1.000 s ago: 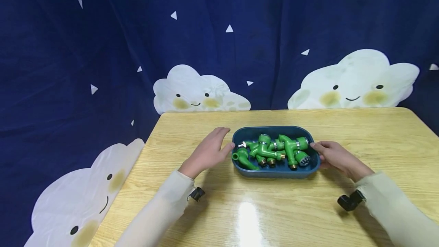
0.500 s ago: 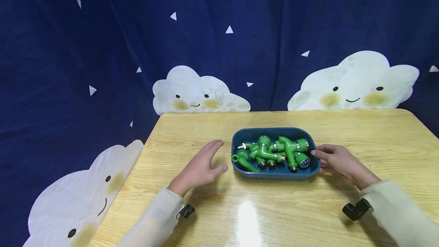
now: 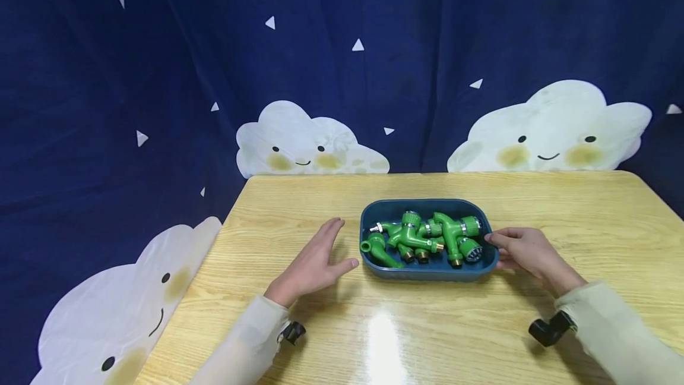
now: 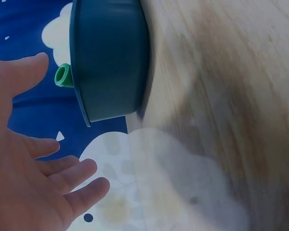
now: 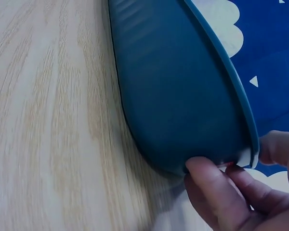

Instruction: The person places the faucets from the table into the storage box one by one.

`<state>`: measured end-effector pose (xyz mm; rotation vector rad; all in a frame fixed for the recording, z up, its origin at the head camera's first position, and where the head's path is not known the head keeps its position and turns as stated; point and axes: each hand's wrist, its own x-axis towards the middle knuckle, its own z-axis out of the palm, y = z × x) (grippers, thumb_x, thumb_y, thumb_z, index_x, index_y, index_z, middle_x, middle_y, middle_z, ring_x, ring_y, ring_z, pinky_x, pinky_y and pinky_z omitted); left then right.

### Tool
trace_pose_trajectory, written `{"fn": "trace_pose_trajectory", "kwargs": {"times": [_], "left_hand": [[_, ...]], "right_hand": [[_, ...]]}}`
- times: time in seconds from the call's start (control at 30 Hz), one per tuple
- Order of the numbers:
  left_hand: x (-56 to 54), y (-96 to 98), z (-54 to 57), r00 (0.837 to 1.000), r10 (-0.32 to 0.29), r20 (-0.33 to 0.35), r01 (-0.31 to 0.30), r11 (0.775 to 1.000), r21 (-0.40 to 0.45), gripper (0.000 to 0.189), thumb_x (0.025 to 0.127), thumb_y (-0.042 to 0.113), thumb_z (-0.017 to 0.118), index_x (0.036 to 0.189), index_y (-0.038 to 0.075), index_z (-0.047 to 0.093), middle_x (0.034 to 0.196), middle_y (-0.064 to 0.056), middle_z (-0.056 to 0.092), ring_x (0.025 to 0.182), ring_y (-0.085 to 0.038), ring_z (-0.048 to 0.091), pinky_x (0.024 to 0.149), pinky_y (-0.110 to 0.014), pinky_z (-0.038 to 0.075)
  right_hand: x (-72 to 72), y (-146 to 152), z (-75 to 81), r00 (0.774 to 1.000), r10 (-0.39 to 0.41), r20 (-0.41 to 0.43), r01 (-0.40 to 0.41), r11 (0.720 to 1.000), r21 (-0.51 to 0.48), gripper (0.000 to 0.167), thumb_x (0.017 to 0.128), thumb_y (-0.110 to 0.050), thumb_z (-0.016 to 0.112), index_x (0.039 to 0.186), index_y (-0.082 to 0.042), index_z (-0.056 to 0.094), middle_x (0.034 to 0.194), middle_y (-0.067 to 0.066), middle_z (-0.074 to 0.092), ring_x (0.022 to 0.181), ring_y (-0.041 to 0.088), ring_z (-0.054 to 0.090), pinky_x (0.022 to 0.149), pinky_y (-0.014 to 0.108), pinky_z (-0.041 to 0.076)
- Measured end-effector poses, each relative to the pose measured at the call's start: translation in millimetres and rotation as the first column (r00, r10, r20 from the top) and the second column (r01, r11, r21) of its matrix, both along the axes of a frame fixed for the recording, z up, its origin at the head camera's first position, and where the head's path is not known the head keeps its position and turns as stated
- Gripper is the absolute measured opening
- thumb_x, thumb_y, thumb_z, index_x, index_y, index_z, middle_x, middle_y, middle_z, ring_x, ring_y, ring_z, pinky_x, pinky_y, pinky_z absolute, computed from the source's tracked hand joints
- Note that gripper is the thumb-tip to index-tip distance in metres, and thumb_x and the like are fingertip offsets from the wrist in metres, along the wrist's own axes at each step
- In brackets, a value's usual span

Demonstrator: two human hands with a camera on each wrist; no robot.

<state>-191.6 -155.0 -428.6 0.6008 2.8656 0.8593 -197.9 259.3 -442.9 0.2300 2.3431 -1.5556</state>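
Observation:
A dark blue oblong tub (image 3: 427,274) stands on the table, holding several green plastic taps (image 3: 410,233) with brass threaded ends. One green tap (image 3: 453,235) lies to the right, its ribbed knobs toward the tub's right end. At the left end a curved green spout (image 3: 379,251) leans on the rim. My right hand (image 3: 526,251) grips the tub's right end; thumb at the rim, fingertips (image 5: 202,171) against the outer wall below. My left hand (image 3: 307,269) is held apart from the tub's left side, fingers (image 4: 89,195) extended and thumb spread, holding nothing.
The pale wooden table (image 3: 427,337) reaches back to a dark blue curtain (image 3: 331,10) printed with white smiling clouds (image 3: 556,120). A bright reflection lies on the tabletop in front of the tub. Both wrists carry small black devices (image 3: 553,328).
My left hand has drawn away from the tub's left rim, leftward and toward me. My right hand has shifted slightly toward me along the right end, still gripping. The tub has stayed nearly in place.

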Motion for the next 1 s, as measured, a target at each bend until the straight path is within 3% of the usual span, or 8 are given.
{"fn": "trace_pose_trajectory", "kwargs": {"times": [0.27, 0.43, 0.7, 1.0], "left_hand": [[-0.7, -1.5, -3.8, 0.999, 0.041, 0.012, -0.041, 0.998, 0.051, 0.087, 0.092, 0.048, 0.065, 0.159, 0.011, 0.022, 0.163, -0.008, 0.029, 0.152, -0.028, 0.028, 0.123, -0.048, 0.026], [-0.5, -2.6, -7.4, 0.999, 0.036, 0.009, -0.036, 0.998, 0.048, 0.085, 0.093, 0.047, 0.064, 0.158, 0.01, 0.024, 0.161, -0.009, 0.034, 0.15, -0.029, 0.031, 0.122, -0.048, 0.028], [-2.0, -2.5, -8.9, 1.0, 0.027, -0.002, -0.027, 0.999, 0.041, 0.081, 0.094, 0.043, 0.064, 0.157, 0.009, 0.027, 0.162, -0.012, 0.032, 0.149, -0.029, 0.033, 0.122, -0.048, 0.03], [-5.3, 2.0, -10.8, 1.0, -0.005, -0.021, 0.006, 0.998, 0.059, 0.069, 0.095, 0.042, 0.061, 0.152, 0.011, 0.037, 0.157, -0.011, 0.04, 0.145, -0.029, 0.04, 0.119, -0.047, 0.034]], "right_hand": [[-0.8, -3, -1.8, 0.999, -0.037, -0.013, 0.037, 0.999, 0.003, 0.064, 0.101, -0.032, 0.056, 0.142, 0.015, 0.04, 0.096, 0.001, 0.066, 0.074, 0.005, 0.069, 0.073, 0.028, 0.061], [-3.3, -3, -3.9, 0.999, -0.045, -0.027, 0.045, 0.999, -0.007, 0.064, 0.101, -0.031, 0.055, 0.142, 0.015, 0.039, 0.093, 0.001, 0.066, 0.074, 0.005, 0.07, 0.073, 0.028, 0.061], [-14.8, -2, -5.0, 0.998, -0.029, -0.054, 0.03, 0.999, 0.026, 0.063, 0.101, -0.037, 0.054, 0.14, 0.012, 0.044, 0.109, 0.008, 0.064, 0.077, 0.002, 0.066, 0.072, 0.027, 0.061], [-28.6, 2, -6.3, 0.998, -0.047, -0.035, 0.046, 0.999, -0.027, 0.065, 0.102, -0.035, 0.051, 0.144, 0.013, 0.038, 0.092, -0.003, 0.068, 0.074, 0.002, 0.069, 0.072, 0.026, 0.061]]}}
